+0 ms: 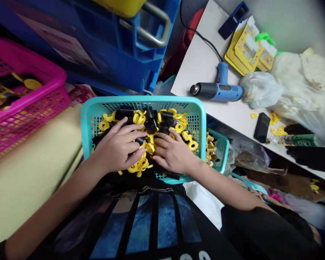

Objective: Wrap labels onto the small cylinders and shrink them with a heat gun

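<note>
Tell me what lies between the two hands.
The head view shows yellow plastic rings between the left hand and right hand, in the turquoise basket.

Head-worn view, close above, angled down at the hands point(116, 148) point(173, 153)

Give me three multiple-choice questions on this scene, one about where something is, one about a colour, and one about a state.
1. Where is the blue heat gun? A) on the white bench top B) in the pink basket C) under a hand
2. What colour is the basket under the hands? A) pink B) teal C) yellow
3. How are the left hand and right hand set? A) clenched into fists B) spread open C) holding the heat gun

1: A, it lies on the bench top.
2: B, its rim shows teal.
3: B, the fingers spread over yellow rings and black cylinders.
</note>
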Action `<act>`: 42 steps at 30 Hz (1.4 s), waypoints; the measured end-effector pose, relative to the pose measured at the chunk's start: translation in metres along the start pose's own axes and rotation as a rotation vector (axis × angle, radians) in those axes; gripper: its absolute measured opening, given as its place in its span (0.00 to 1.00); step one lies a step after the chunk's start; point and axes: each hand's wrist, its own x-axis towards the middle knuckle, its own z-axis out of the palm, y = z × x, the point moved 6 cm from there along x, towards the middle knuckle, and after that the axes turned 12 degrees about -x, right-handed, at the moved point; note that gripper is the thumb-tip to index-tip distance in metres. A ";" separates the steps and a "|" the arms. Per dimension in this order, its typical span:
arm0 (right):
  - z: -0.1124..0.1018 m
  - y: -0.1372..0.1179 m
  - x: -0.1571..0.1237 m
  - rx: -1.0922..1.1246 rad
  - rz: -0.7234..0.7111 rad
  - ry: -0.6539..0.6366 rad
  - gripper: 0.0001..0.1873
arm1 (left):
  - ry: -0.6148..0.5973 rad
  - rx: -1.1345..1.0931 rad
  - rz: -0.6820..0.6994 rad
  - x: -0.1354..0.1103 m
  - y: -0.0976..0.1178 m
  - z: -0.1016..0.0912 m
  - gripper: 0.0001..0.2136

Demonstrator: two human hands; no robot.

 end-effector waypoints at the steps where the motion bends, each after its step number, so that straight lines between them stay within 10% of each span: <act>1: -0.001 0.006 -0.005 -0.011 0.007 0.007 0.18 | 0.001 0.006 0.004 0.000 0.001 0.001 0.10; 8: -0.016 0.006 -0.007 -0.021 0.057 0.243 0.11 | 0.038 -0.137 -0.039 0.002 -0.003 -0.003 0.14; 16: 0.001 -0.006 0.004 -0.018 -0.112 -0.021 0.20 | 0.088 -0.278 -0.147 0.007 -0.012 -0.001 0.17; 24: -0.015 -0.004 -0.008 -0.066 -0.043 0.209 0.12 | 0.297 -0.650 -0.236 0.004 -0.020 -0.009 0.21; 28: -0.006 -0.032 0.007 -0.008 -0.258 0.130 0.17 | 0.418 -0.751 -0.274 0.006 -0.028 -0.010 0.20; 33: -0.001 -0.017 0.002 -0.090 -0.178 0.052 0.14 | 0.507 -0.821 -0.300 0.010 -0.036 -0.010 0.20; 42: -0.047 0.009 -0.009 -0.014 0.014 0.440 0.11 | 0.463 -0.974 -0.197 0.030 -0.014 0.004 0.17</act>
